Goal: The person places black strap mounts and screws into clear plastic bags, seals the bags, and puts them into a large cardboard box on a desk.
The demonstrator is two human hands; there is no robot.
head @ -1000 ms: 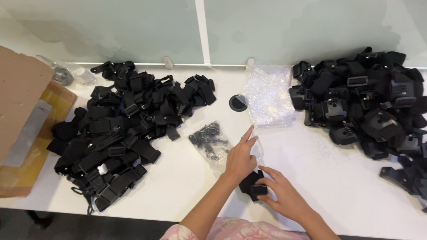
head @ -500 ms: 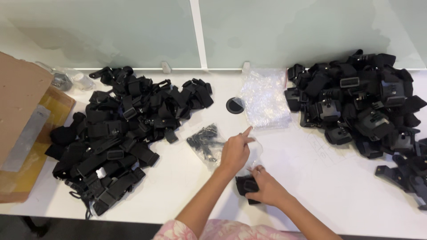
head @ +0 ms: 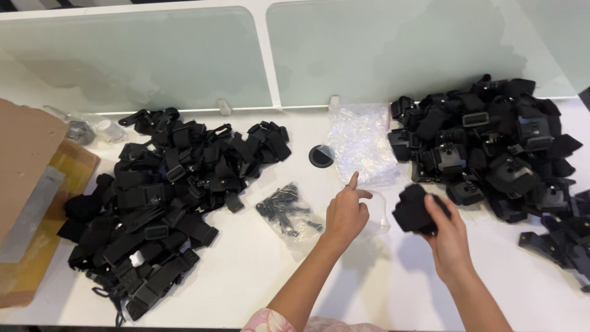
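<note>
My right hand grips a black strap mount and holds it just left of the big pile of black mounts at the right. My left hand hovers mid-table with the index finger pointing up and the other fingers curled, holding nothing. Its fingertip reaches the lower edge of a stack of clear plastic bags. A loose clear bag lies flat just right of that hand. To its left lies a small clear bag of black clips.
A large heap of black straps and buckles covers the left of the white table. A cardboard box sits at the far left edge. A round cable hole is near the frosted divider panels.
My right hand has lifted the black mount from the table's front edge and carried it right, towards the right pile. My left hand has let go of it and stayed mid-table.
</note>
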